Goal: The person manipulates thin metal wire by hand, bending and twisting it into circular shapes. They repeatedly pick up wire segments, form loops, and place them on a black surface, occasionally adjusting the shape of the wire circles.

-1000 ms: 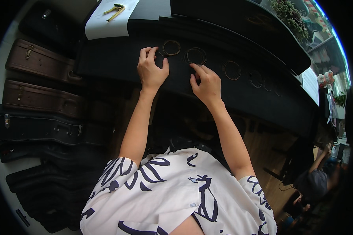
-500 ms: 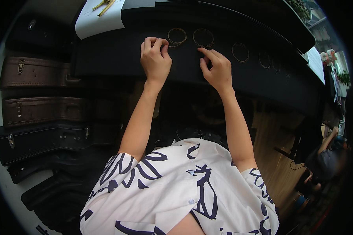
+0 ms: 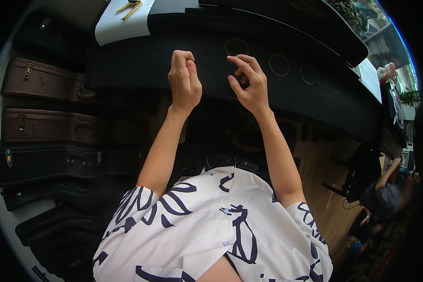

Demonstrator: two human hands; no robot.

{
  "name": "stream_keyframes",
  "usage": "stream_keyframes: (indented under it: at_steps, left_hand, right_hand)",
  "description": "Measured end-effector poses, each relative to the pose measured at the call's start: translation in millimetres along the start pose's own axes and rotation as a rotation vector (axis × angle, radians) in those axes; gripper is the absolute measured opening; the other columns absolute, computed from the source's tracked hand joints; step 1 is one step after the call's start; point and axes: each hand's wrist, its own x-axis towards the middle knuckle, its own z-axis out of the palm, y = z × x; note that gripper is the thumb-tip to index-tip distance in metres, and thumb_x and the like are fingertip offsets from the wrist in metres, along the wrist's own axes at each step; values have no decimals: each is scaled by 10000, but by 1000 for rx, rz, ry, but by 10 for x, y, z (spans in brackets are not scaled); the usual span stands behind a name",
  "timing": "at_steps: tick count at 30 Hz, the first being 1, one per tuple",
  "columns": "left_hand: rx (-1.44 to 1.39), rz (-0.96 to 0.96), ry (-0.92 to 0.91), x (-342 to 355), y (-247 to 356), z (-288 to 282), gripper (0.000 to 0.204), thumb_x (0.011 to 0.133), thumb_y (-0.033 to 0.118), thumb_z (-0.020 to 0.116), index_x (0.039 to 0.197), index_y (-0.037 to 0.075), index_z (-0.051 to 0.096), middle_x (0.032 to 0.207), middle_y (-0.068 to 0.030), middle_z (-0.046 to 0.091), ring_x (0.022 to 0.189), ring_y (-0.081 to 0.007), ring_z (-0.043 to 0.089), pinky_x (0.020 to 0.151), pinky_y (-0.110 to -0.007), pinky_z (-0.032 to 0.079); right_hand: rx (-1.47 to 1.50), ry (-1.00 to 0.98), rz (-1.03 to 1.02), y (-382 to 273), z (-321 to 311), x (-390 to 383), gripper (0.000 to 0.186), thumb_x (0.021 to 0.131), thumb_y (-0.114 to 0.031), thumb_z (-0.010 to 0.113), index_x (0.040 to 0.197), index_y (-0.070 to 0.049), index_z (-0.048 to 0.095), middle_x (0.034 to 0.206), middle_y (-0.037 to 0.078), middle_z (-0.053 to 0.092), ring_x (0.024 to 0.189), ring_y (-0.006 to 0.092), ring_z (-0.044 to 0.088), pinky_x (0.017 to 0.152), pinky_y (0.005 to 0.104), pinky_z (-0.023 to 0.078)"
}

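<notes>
My left hand is closed in a fist above the black top of the bench; what it holds, if anything, is hidden. My right hand has its fingers apart, the index fingertip beside a thin coiled wire lying there. To its right lie another coil and several fainter, smaller rings in a row. A white paper at the back left bears a yellow hand tool.
Brown and black instrument cases stand stacked along the left. A raised black panel borders the back, with plants beyond. White sheets are at the right. Another person is at the lower right, over a wooden floor.
The leftmost coil no longer shows on the bench. My left hand has drawn down slightly and curled tighter. The fingers of my right hand have spread somewhat.
</notes>
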Motion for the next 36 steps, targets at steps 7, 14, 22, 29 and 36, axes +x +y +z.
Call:
stream_keyframes:
  at_steps: [7, 14, 22, 29, 36]
  left_hand:
    - [-243, -97, -46, -212, 570, 201, 129, 1029, 88, 400, 925, 25, 445, 801, -72, 461, 600, -138, 476, 526, -295, 401]
    - [-299, -127, -89, -197, 733, 487, 134, 970, 113, 594, 897, 15, 650, 794, -26, 563, 585, -111, 462, 514, -256, 363]
    - [-395, -256, -159, -221, 297, 913, 81, 878, 74, 738, 911, 3, 717, 857, -24, 662, 752, -88, 624, 684, -234, 486]
    - [-419, -294, -236, -226, 344, 844, 74, 877, 62, 735, 911, -3, 725, 875, -26, 669, 759, -78, 626, 656, -217, 488]
    - [-485, -272, -209, -258, 293, 852, 94, 892, -6, 687, 968, 4, 740, 891, -30, 671, 775, -79, 632, 612, -184, 487]
  right_hand:
    - [443, -59, 114, -249, 47, -244, 295, 859, -116, 709, 1132, -15, 669, 820, 83, 716, 765, 179, 691, 731, 281, 518]
    - [504, 14, 258, 44, -406, -319, 135, 934, -95, 654, 946, 30, 703, 753, 61, 707, 673, 102, 670, 621, 223, 519]
    - [446, 15, 343, 361, -487, -231, 138, 930, -97, 662, 913, 30, 715, 658, 54, 680, 585, 102, 659, 522, 209, 496]
    - [376, 86, 343, 367, -432, -317, 127, 925, -78, 661, 888, 33, 711, 617, 50, 666, 541, 96, 649, 479, 199, 476]
    - [352, 94, 332, 352, -459, -327, 116, 922, -69, 659, 883, 27, 711, 608, 48, 664, 530, 88, 643, 475, 195, 469]
